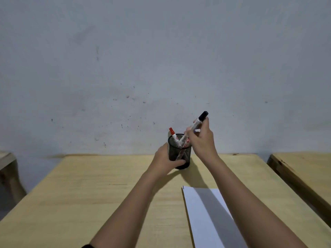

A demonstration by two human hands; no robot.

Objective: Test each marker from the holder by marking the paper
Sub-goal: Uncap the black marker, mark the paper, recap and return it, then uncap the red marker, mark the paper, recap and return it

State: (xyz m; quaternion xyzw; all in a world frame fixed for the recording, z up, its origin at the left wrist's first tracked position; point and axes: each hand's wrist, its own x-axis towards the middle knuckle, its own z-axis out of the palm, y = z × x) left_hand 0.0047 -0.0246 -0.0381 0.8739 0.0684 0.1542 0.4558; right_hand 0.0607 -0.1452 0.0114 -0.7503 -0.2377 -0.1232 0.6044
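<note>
A black wire-mesh holder (179,153) stands near the far edge of the pale wooden table (89,194), close to the grey, scuffed wall (125,59). It is a small round cup, see-through enough that the barrels inside show as pale streaks through the mesh. A red-capped marker (173,134) leans out of it toward the left, white barrel with dark print; another marker end with reddish markings shows at the rim beside it. The black-capped marker (199,121) is tilted up and to the right, cap end highest, its lower end down at the holder's mouth — whether it is clear of the rim I cannot tell.

Both bare forearms reach forward from the near edge. The left hand (163,161) wraps the holder from the left side, thumb across the front of the mesh near the base, fingers hidden behind it — closed around the cup. The right hand (203,140) is raised above and to the right of the holder, wrist bent, back of the hand toward us; its fingers are pinched tight on the black-capped marker's barrel just below the cap.

A white sheet of paper (206,217) lies flat on the table nearer us, on the right, partly under the right forearm and crossed by its shadow. A small dark mark sits at its far left corner. Another wooden table (304,169) stands to the right.
</note>
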